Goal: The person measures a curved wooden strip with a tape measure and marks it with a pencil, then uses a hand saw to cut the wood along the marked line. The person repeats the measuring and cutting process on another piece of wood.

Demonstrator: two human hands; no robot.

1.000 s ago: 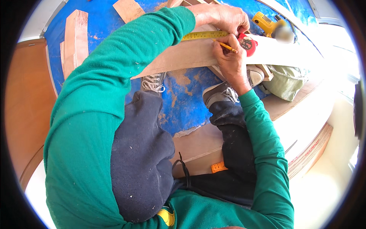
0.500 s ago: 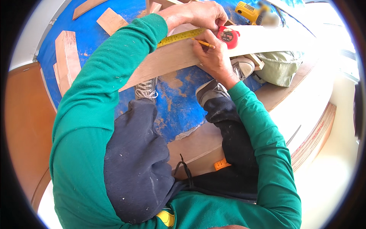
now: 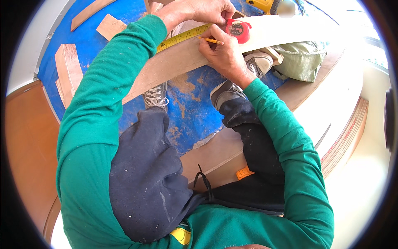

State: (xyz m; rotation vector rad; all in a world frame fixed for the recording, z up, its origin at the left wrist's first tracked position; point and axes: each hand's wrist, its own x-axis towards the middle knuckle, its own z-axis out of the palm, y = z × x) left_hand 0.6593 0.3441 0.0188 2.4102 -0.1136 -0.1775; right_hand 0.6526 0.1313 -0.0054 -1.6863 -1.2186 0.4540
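Note:
A long pale wooden board (image 3: pixel 166 66) lies across in front of me, over my shoes. Along it stretches the yellow blade (image 3: pixel 182 36) of a red tape measure (image 3: pixel 239 31), whose case rests on the board. My left hand (image 3: pixel 209 10) is closed, its fingertips pinched at the edge of the red case; the exact grip is partly hidden. Just nearer to me, my right hand (image 3: pixel 226 54) holds a yellow pencil (image 3: pixel 213 40) between its fingers, the point beside the blade and toward the left. The heel of that hand lies over the board's near edge.
Wood offcuts (image 3: pixel 69 68) lie on the dusty blue sheet (image 3: pixel 188 112) at left. A yellow power tool (image 3: pixel 261 5) sits at the far side, and a green bag (image 3: pixel 304 60) at right. Stacked panels (image 3: pixel 346 137) stand far right; an orange object (image 3: pixel 244 172) lies near my leg.
The whole view has shifted slightly, so the board and tape appear higher and more to the left. Both hands keep their holds, and the pencil lies a little flatter.

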